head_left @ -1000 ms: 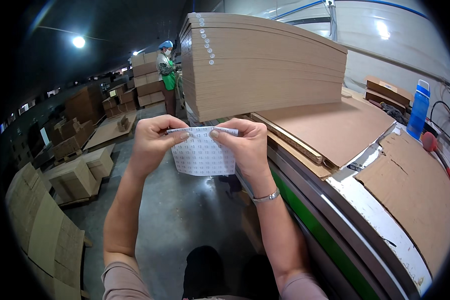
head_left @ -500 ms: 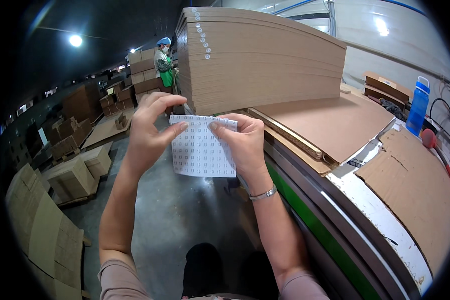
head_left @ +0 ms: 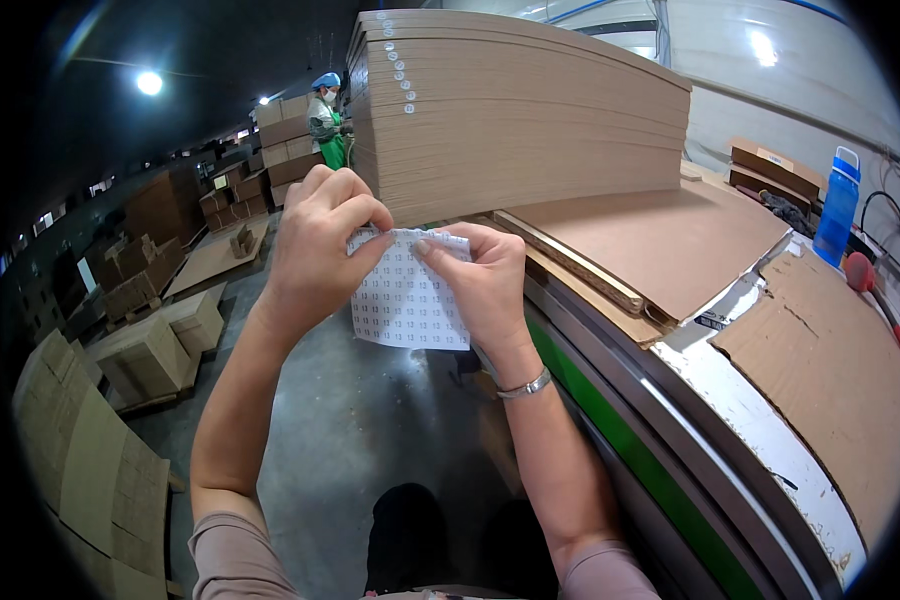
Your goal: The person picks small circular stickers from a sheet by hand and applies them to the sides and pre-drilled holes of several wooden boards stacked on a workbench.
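Brown cartons (head_left: 135, 365) stand at our far left, and beyond them, beside the tall stack, we see a co-worker (head_left: 327, 125) in a blue cap and green apron. Our left hand (head_left: 325, 240) comes next, thumb and bent forefinger pinched together on the top edge of a white label sheet (head_left: 410, 310). Half a second ago that forefinger was raised clear of the thumb; now it has curled down, and the hand has shifted inward along the edge. The sheet hangs upright between our hands, above the floor (head_left: 335, 440), covered in rows of one small dark printed number. Our right hand (head_left: 485, 280) has its thumb pressed on the sheet's upper right part, the fingers behind, gripping it as before; a silver wristband (head_left: 526, 386) circles that wrist. Behind rises the stack of brown boards (head_left: 540, 120), a line of small round white stickers (head_left: 398, 65) running down near its left corner, their marks too small for us to read. Rightward lie a flat brown panel (head_left: 660, 235), then a blue water bottle (head_left: 838, 212) and a red-headed mallet (head_left: 858, 271).
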`<state>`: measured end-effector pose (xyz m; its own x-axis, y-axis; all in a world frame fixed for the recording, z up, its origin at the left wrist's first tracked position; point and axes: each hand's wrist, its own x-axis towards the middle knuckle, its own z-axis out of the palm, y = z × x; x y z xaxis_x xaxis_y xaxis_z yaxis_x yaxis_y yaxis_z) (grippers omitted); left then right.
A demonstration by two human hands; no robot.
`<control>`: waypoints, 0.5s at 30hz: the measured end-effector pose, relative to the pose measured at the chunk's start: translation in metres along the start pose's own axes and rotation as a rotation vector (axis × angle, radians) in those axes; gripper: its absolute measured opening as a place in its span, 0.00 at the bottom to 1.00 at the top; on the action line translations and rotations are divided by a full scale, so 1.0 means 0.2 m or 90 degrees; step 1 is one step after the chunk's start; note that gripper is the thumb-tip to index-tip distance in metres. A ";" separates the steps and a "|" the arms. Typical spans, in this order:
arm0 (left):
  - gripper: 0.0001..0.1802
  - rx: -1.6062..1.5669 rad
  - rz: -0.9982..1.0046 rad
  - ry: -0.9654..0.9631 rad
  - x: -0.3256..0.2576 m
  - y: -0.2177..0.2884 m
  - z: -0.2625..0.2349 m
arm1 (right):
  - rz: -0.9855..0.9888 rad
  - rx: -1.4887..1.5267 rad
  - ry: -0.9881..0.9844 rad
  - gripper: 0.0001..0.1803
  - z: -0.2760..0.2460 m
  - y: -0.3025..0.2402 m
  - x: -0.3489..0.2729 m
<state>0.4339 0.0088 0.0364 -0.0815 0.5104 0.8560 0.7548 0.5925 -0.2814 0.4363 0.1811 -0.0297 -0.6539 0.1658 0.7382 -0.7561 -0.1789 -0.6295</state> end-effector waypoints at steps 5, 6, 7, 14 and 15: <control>0.08 0.038 0.049 0.011 0.00 0.02 0.02 | -0.011 0.001 0.006 0.05 -0.01 0.01 0.00; 0.08 0.030 0.053 0.019 0.00 0.01 0.03 | -0.006 -0.002 0.009 0.05 -0.01 0.00 0.00; 0.08 0.023 0.057 0.027 0.00 0.01 0.03 | -0.005 -0.001 0.011 0.05 -0.01 0.00 0.00; 0.07 -0.037 -0.022 0.022 0.09 -0.03 0.08 | 0.015 0.008 0.097 0.05 -0.03 0.00 0.01; 0.06 -0.018 -0.040 0.028 0.12 -0.05 0.09 | 0.021 0.018 0.111 0.05 -0.03 0.01 0.02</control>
<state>0.4114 0.0268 0.0526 -0.1013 0.4450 0.8898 0.7671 0.6044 -0.2150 0.4324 0.1879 -0.0298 -0.6751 0.3251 0.6622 -0.7346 -0.2135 -0.6441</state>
